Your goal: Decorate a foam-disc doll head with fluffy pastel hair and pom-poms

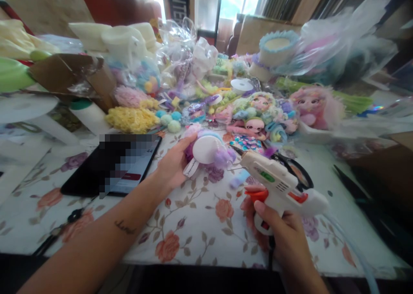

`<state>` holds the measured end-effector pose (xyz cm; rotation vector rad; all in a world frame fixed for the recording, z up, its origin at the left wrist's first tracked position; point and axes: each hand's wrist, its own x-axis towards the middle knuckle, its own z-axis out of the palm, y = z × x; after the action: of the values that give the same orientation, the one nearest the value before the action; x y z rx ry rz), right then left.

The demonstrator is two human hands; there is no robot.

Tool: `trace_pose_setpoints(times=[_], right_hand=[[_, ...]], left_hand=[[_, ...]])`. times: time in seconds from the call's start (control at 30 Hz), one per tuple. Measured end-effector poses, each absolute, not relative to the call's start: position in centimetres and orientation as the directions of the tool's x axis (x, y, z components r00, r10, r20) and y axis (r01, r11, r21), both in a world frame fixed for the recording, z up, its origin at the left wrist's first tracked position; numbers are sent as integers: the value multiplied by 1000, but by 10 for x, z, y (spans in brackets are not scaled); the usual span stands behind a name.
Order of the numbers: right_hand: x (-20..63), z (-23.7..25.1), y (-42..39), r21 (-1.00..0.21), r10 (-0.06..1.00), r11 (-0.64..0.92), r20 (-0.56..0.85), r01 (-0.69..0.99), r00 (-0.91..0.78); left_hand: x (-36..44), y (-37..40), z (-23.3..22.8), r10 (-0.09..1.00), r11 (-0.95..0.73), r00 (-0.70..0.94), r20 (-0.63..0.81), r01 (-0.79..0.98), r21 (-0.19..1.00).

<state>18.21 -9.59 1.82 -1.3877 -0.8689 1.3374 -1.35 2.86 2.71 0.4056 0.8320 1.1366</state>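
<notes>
Hands — glue gun [284,186], pompom disc [206,150]

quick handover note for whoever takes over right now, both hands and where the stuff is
Left hand: holds a small fluffy craft piece, its white disc facing the camera, just above the flowered tablecloth.
Right hand: grips a white glue gun, finger by the orange trigger, nozzle pointing at the piece, close to it.
Nearby: tablet to the left, dolls and pompoms behind.
Done: piece and gun both in hand.
Left: no glue visible on the disc; whether any has been applied cannot be told.
</notes>
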Motion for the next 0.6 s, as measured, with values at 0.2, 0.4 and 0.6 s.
trace_pose_setpoints(times=[0.2, 0.4, 0.6], right_hand=[[183, 17, -97, -961, 960, -240, -257, -140, 116], [183, 17, -96, -961, 963, -237, -252, -142, 96], [185, 16, -96, -959, 964, -237, -252, -155, 84]], left_hand=[[-13, 26, 21, 912, 389, 140, -386, -601, 698], [-13, 23, 25, 937, 335, 153, -313, -645, 686], [-14, 23, 23, 930, 356, 169, -325, -622, 697]])
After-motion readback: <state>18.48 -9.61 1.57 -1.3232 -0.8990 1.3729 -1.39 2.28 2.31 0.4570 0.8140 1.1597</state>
